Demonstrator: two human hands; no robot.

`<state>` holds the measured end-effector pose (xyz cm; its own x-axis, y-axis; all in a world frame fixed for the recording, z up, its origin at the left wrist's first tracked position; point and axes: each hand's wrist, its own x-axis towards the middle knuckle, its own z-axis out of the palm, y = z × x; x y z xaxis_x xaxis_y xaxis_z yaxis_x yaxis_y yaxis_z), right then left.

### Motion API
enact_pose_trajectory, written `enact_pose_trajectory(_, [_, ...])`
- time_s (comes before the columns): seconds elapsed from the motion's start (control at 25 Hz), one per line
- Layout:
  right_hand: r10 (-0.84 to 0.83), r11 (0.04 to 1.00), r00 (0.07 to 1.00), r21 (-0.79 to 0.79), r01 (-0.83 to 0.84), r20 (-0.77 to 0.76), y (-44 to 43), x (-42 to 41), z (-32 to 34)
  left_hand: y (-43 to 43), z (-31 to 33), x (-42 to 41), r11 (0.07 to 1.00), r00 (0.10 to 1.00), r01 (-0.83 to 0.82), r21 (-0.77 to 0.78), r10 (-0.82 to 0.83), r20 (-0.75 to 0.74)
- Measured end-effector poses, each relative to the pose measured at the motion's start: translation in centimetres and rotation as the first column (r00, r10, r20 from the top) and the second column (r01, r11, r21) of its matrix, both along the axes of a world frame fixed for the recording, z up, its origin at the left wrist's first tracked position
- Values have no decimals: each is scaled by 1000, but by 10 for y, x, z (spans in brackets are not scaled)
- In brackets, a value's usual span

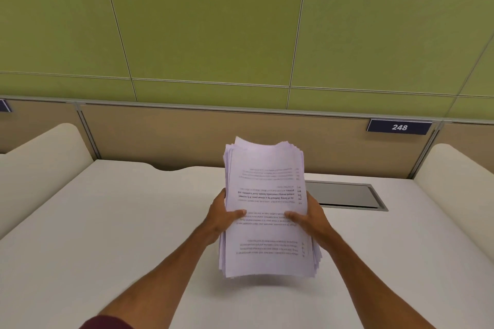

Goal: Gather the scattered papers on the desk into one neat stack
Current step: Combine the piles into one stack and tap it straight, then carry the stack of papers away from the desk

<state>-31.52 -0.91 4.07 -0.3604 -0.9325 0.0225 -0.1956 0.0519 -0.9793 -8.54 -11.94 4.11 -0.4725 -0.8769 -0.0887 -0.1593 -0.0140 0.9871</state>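
Centrally, just below the middle of the frame, a thick stack of printed papers [266, 208] is held up off the white desk [107, 235] by both hands, its lower edge hanging above a soft shadow on the desktop. The left hand [223, 218] clamps the stack's left edge, thumb laid across the top sheet and fingers hidden behind the pages; the right hand [311, 218] clamps the right edge the same way, its thumb pointing inward toward the other thumb. Print on the top sheet runs upside down from this view, and the sheet edges are not fully flush: corners fan out slightly at the top and along the lower right. Both bare forearms rise from the bottom of the frame, and a dark red sleeve [107, 323] shows at the lower left. Behind the stack, to the right of centre, a grey cable hatch [344, 195] is set into the desk. A tan partition panel [160, 136] runs across the back of the desk, with a dark plate reading 248 [399, 127] at the right, and green wall panels [200, 21] fill the upper half. Cream curved side dividers [45, 155] stand at the left and right edges.
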Motion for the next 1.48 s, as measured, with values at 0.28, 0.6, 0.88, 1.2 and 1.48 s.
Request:
enact_pose_trajectory(0.28, [21,938,778,257,-233,628,24,3,-12,33,-19,16,907,997,67,417,-43,-66])
enact_pose_trajectory(0.6, [39,911,612,224,-347,790,52,32,-43,79,-51,48,797,983,-66,600,155,-98])
enact_pose_trajectory(0.88, [157,886,517,111,-450,841,59,83,-22,99,-39,111,682,914,-68,728,335,-229])
enact_pose_trajectory(1.2, [216,786,560,198,-586,800,50,182,-22,146,-27,235,702,846,-231,673,487,-217])
enact_pose_trajectory(1.48, [329,662,516,197,-723,791,87,326,-20,242,-18,371,649,730,-333,684,636,-248])
